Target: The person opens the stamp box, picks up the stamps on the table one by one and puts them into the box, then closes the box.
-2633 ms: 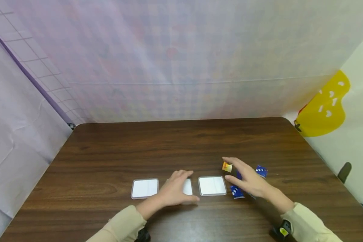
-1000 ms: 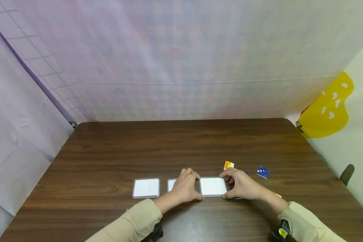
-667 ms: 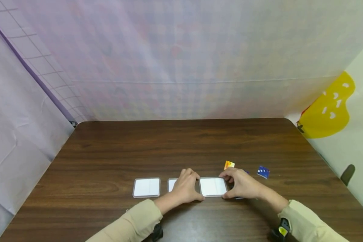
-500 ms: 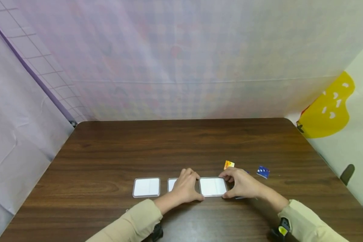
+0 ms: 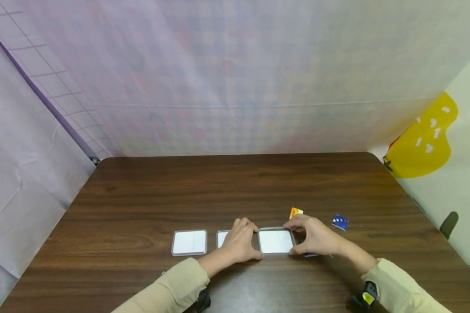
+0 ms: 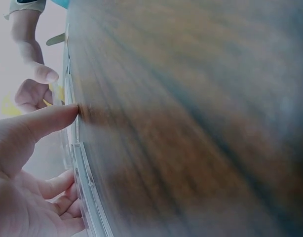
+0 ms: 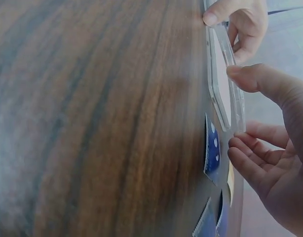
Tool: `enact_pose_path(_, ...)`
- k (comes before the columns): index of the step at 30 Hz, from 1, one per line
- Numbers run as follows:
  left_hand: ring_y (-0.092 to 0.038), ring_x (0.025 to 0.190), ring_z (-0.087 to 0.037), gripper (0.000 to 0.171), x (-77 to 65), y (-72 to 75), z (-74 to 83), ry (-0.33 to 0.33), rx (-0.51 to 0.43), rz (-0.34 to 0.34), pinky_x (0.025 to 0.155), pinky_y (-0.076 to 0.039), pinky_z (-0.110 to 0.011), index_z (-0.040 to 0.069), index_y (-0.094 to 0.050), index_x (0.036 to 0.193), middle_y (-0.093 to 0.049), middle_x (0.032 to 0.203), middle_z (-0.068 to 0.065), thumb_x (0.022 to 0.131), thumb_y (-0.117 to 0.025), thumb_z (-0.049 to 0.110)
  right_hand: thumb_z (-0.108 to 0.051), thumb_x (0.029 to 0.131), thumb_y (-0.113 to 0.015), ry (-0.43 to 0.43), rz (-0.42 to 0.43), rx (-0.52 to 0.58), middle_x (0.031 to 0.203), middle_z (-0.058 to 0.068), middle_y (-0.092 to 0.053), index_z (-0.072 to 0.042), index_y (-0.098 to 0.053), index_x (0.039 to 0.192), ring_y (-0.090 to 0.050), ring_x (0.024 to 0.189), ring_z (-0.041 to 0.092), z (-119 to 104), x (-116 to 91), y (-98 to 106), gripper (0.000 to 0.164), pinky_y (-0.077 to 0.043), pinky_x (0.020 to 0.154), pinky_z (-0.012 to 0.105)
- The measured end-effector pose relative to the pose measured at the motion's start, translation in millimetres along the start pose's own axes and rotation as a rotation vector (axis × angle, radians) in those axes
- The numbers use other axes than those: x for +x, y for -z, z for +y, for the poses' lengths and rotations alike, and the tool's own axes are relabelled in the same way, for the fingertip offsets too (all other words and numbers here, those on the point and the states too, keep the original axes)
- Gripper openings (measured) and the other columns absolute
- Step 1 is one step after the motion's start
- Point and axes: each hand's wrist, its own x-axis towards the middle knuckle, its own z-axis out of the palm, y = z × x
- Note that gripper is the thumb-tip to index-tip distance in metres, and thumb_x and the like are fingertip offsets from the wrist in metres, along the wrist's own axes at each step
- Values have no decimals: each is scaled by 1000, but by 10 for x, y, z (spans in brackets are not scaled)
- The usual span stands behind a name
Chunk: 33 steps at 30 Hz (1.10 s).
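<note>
My right hand (image 5: pixel 315 237) pinches the clear lid (image 7: pixel 238 108) of the right-hand flat plastic case (image 5: pixel 276 241), thumb on the near edge and fingers on the far edge. In the right wrist view the lid's right end is tilted up off the white-filled base (image 7: pixel 216 81). My left hand (image 5: pixel 240 243) holds that case's left end, with its thumb at the near edge. Part of the middle case (image 5: pixel 221 238) is hidden behind the left hand. A third, similar case (image 5: pixel 189 242) lies flat at the left.
Small packets lie on the right of the brown table (image 5: pixel 235 187): an orange one (image 5: pixel 295 212) behind the right hand, a blue one (image 5: pixel 340 222) farther right. Another blue packet (image 7: pixel 211 148) is partly under the right hand. A curtain (image 5: pixel 227 78) hangs at the table's back.
Both hands have come to the right-hand case from either side. In the last half second my right hand has risen slightly, and the lid's right end has come up. The left hand stays put.
</note>
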Motion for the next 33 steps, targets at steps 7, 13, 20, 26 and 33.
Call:
enact_pose_path(7, -44, 95, -16, 61, 6, -6, -1, -19, 6, 6, 73, -43, -21, 5, -61, 106, -51, 100, -2, 57, -83, 34, -22, 62, -81, -27, 19, 43, 105, 7, -58, 0, -59, 108, -59, 93, 21, 14, 37, 90, 55, -51, 79, 29)
enact_pose_path(13, -44, 97, -18, 61, 18, -21, 2, -31, 7, 13, 76, -44, -23, 5, -62, 106, -53, 101, -4, 58, -82, 36, -24, 65, -80, -28, 46, 75, 104, 8, -57, 1, -59, 110, -58, 93, 24, 53, 128, 176, 56, -50, 80, 37)
enact_pose_path(20, -44, 97, -18, 60, 21, -21, -1, -28, -3, 1, 77, -44, -23, 4, -62, 106, -53, 102, -4, 60, -82, 36, -23, 64, -80, -85, 71, 112, 103, 7, -58, 1, -58, 112, -56, 92, 23, 106, 266, 201, 58, -49, 78, 36)
enact_pose_path(26, -44, 97, -18, 59, 22, -17, -3, -28, -14, -4, 76, -44, -23, 4, -61, 107, -52, 102, -4, 61, -81, 35, -21, 66, -80, -97, 87, 152, 106, 14, -58, 6, -58, 110, -57, 95, 27, 206, 381, 147, 57, -49, 82, 36)
enact_pose_path(33, -43, 96, -18, 58, 22, -27, -4, -40, -8, 6, 77, -43, -23, 4, -61, 106, -52, 101, -4, 60, -81, 35, -18, 67, -80, -59, 85, 149, 104, 18, -56, 11, -57, 109, -56, 94, 30, 266, 475, 87, 56, -50, 82, 35)
